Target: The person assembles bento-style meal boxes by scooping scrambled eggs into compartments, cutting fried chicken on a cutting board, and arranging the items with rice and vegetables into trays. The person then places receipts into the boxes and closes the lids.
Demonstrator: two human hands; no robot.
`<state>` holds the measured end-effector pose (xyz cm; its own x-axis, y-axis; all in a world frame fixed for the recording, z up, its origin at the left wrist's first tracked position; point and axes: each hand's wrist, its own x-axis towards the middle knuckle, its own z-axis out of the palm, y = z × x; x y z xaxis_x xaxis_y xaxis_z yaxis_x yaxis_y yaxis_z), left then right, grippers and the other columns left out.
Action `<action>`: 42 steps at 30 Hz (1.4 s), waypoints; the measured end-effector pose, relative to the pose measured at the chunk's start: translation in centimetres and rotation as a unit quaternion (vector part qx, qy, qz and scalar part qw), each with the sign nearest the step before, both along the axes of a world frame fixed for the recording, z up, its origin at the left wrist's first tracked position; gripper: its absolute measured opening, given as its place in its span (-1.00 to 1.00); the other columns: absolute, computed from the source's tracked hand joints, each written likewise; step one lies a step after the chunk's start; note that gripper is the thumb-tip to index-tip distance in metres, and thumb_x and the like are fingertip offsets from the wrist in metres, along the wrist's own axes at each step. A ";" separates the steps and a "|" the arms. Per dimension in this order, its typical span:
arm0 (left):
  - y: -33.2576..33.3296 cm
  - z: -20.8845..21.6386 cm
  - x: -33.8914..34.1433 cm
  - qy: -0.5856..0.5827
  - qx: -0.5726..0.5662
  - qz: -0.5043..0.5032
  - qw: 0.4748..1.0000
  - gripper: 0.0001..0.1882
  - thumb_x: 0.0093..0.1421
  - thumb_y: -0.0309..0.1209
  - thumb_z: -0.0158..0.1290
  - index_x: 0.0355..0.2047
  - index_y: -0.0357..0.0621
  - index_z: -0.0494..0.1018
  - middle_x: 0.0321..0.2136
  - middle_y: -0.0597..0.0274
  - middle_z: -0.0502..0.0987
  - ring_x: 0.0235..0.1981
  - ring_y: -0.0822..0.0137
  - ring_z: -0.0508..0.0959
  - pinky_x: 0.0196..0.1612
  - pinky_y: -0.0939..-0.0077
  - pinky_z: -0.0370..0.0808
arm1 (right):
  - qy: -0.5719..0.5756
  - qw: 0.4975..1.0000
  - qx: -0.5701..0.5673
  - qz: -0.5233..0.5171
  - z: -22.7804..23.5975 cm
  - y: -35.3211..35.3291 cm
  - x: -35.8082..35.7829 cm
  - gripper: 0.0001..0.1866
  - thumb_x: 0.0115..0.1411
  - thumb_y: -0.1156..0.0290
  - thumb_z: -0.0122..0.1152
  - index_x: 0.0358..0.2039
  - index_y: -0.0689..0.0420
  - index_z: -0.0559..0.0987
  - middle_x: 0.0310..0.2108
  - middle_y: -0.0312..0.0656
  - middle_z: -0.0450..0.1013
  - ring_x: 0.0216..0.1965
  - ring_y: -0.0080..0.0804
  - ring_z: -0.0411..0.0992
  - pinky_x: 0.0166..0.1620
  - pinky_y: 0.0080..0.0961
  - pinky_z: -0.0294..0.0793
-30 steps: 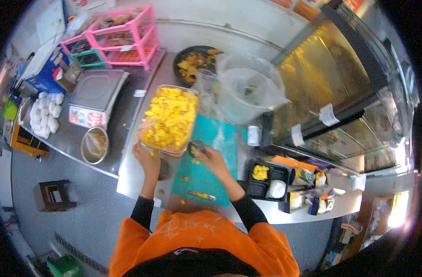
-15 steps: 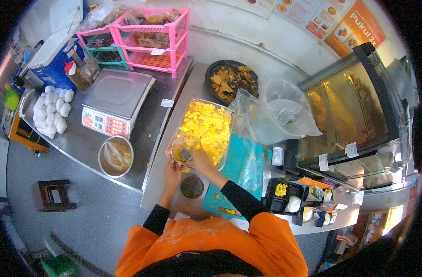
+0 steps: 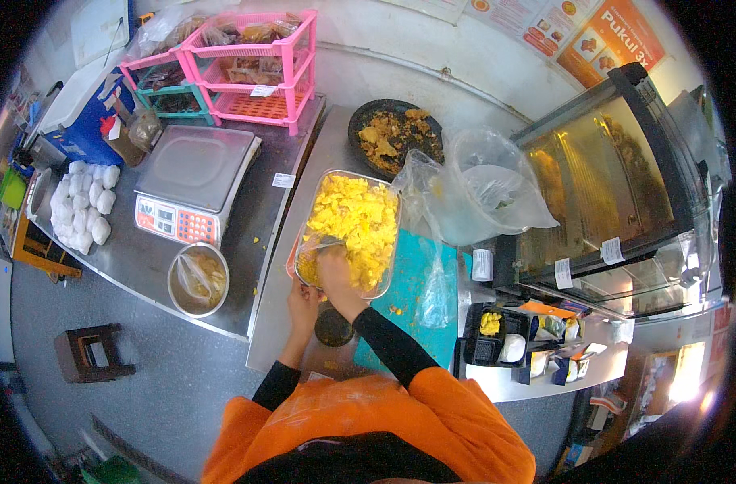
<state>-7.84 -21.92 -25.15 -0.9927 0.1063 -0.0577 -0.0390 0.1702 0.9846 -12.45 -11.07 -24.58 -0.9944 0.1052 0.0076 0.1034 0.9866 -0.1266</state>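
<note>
**White wall point(image 3: 400, 48) and steel counter point(image 3: 269, 327), with both hands at a tray of yellow food**

The clear tray point(image 3: 395, 235) sits on the counter, left of a turquoise cutting board point(image 3: 400, 343), and is heaped with yellow food point(image 3: 360, 210). The right hand point(image 3: 336, 276) reaches in over the tray's near end, fingers curled around a grey tool point(image 3: 329, 240) that is partly hidden. The left hand point(image 3: 303, 305) has bent fingers at the tray's near left corner; whether they grip it, I cannot tell. Just to the right of that hand lies a round dark dish point(image 3: 334, 325).

Beyond the tray is a black pan point(image 3: 436, 137) with brown bits of food, and to its right stand a big clear plastic bag point(image 3: 474, 230) and a glass case point(image 3: 602, 173). A black box point(image 3: 486, 350) by the board holds some yellow food and a white ball. Over on the left side are a scale point(image 3: 195, 153), a metal bowl point(image 3: 171, 284), some white bundles point(image 3: 82, 202) and a pink rack point(image 3: 303, 85).
</note>
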 end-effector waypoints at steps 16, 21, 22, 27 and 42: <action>-3.7 -1.0 -0.9 0.049 -0.219 -0.117 0.967 -0.53 0.10 -0.54 0.01 0.05 -0.30 0.26 -0.47 0.02 0.52 -0.51 0.27 0.54 -0.40 0.47 0.48 | -0.127 0.554 -0.811 -0.138 1.6 5.7 1.5 -0.63 0.11 0.31 0.17 -0.20 0.38 0.48 -0.30 -0.11 0.49 -0.32 -0.37 0.50 -0.23 -0.50 0.53; -5.0 -1.2 -0.6 -0.019 -0.056 -0.086 0.995 -0.52 0.08 -0.53 0.01 0.06 -0.21 0.29 -0.45 0.13 0.48 -0.43 0.30 0.50 -0.42 0.40 0.46 | -0.047 0.515 -0.843 -0.148 6.8 13.7 13.1 -0.64 0.15 0.35 0.14 -0.17 0.41 0.45 -0.28 -0.05 0.48 -0.29 -0.38 0.49 -0.20 -0.54 0.50; -4.7 -0.6 -0.2 0.038 -0.131 -0.093 0.986 -0.52 0.07 -0.56 0.00 0.05 -0.20 0.29 -0.38 0.09 0.45 -0.37 0.26 0.49 -0.33 0.39 0.46 | 0.015 0.522 -0.839 -0.152 8.5 15.4 16.7 -0.65 0.15 0.35 0.13 -0.18 0.40 0.46 -0.28 -0.05 0.48 -0.30 -0.38 0.49 -0.20 -0.53 0.50; -0.8 4.4 1.8 0.218 -0.253 -0.110 0.936 -0.56 0.02 -0.64 -0.04 -0.04 -0.15 0.33 -0.13 -0.05 0.32 -0.06 0.02 0.32 0.04 0.21 0.24 | 0.196 0.769 -0.374 -0.481 10.6 22.5 31.8 -0.76 0.07 0.40 0.18 -0.31 0.33 0.53 -0.44 -0.17 0.51 -0.45 -0.51 0.45 -0.39 -0.60 0.42; 17.5 0.4 11.1 0.447 -0.327 -0.305 0.775 -0.48 -0.07 -0.19 0.13 -0.11 -0.13 0.32 -0.13 0.13 0.32 -0.05 0.11 0.31 -0.09 0.06 0.25 | 0.228 0.717 -0.486 -0.445 7.6 21.5 28.3 -0.75 0.12 0.36 0.12 -0.35 0.33 0.54 -0.43 -0.20 0.49 -0.50 -0.49 0.44 -0.43 -0.57 0.50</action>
<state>3.22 -4.46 -24.74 -0.4441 0.8093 0.3845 0.8926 0.3625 0.2680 15.88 10.39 -16.94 -0.4475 0.8724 -0.1968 0.3660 -0.0222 -0.9304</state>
